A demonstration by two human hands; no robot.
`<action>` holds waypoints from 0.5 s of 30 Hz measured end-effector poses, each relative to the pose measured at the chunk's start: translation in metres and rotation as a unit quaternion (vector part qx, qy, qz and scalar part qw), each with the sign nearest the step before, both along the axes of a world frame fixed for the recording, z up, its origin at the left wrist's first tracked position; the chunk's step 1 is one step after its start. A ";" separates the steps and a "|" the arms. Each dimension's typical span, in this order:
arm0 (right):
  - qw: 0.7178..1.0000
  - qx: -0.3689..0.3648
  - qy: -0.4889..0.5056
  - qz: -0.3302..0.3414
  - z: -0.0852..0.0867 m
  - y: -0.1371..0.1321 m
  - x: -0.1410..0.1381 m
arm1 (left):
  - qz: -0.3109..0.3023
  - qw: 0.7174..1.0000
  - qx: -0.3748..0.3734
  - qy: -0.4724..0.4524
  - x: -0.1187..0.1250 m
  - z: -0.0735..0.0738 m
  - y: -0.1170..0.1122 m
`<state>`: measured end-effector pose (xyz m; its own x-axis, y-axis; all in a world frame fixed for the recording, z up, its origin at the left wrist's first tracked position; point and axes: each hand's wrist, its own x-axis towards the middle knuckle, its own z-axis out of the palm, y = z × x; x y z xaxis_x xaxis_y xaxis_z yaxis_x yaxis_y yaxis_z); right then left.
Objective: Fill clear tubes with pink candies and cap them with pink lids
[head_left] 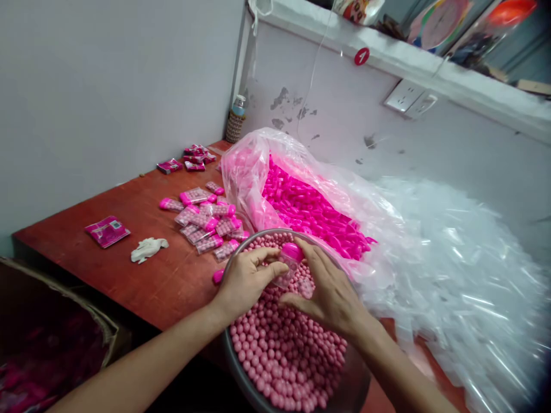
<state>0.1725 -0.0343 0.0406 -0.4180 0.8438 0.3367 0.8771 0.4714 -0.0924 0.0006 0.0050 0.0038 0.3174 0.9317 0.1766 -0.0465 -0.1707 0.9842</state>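
Between the thumb and fingers of my left hand (252, 275) is a small clear plastic bottle with a pink cap (291, 252), held over a grey basin (232, 355). My right hand (329, 287) is open just right of the bottle, thumb and fingers spread; a fingertip is close to the cap, and I cannot tell if it touches. Pink beads (279, 355) fill much of the basin below both hands. Left of the basin lies a pile of clear bottles (206, 221) with pink caps and beads inside.
Behind the basin, a clear bag (245, 172) holds loose pink caps (301, 206). Many clear empty tubes (465, 287) are heaped on the right. A pink packet (107, 231) and crumpled white tissue (148, 249) lie left. A cardboard box (114, 338) stands at lower left.
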 end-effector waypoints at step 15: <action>0.998 0.031 0.042 -0.022 -0.011 0.009 -0.010 | 0.016 0.999 -0.014 -0.043 0.002 0.001 0.004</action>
